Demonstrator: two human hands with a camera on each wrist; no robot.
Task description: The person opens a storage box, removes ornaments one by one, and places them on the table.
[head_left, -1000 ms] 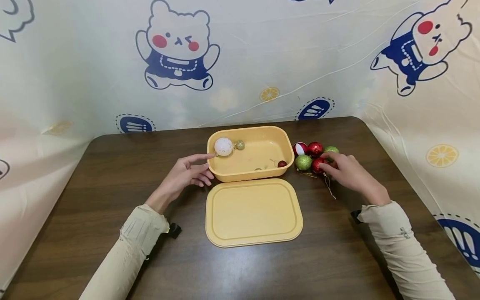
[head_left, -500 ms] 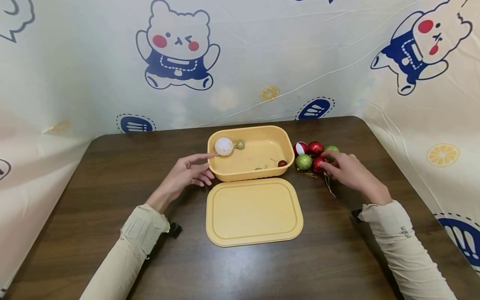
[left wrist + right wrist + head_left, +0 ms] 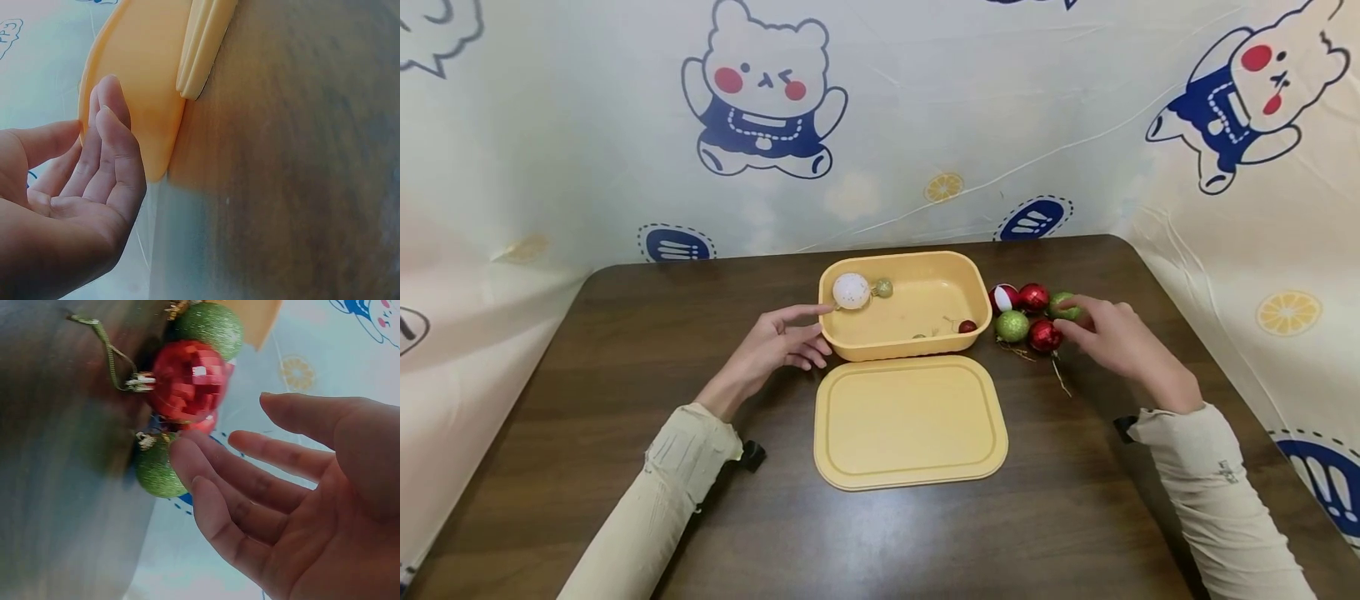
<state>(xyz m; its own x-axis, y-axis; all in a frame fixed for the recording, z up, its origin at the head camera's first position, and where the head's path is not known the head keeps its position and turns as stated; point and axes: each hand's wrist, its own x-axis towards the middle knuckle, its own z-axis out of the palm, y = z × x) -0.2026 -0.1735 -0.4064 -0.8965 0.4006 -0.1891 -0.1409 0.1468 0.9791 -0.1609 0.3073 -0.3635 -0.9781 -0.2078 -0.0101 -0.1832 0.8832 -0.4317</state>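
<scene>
A yellow plastic box (image 3: 907, 352) holds a white speckled ball (image 3: 851, 291), a small gold-green bauble (image 3: 883, 288) and a small dark red bauble (image 3: 967, 327). At the box's left rim, my left hand (image 3: 775, 346) rests its relaxed fingers; the left wrist view shows the hand (image 3: 94, 187) beside the wall, holding nothing. Just right of a cluster of Christmas baubles, my right hand (image 3: 1120, 343) has loosely bent fingers. In the right wrist view a faceted red bauble (image 3: 189, 381) lies close to the fingertips, outside the hand. A green glittery bauble (image 3: 161, 469) is partly behind the fingers.
The yellow lid (image 3: 910, 423) lies flat on the brown table (image 3: 910, 542), in front of the box. Beside the box's right wall are a red-and-white bauble (image 3: 1003, 298), another red bauble (image 3: 1033, 297) and a green bauble (image 3: 1012, 327). A printed cloth (image 3: 895, 125) hangs behind.
My right hand has shifted slightly right, away from the faceted red bauble, which stays on the table. The left hand stays at the box rim. The head view has tilted a little.
</scene>
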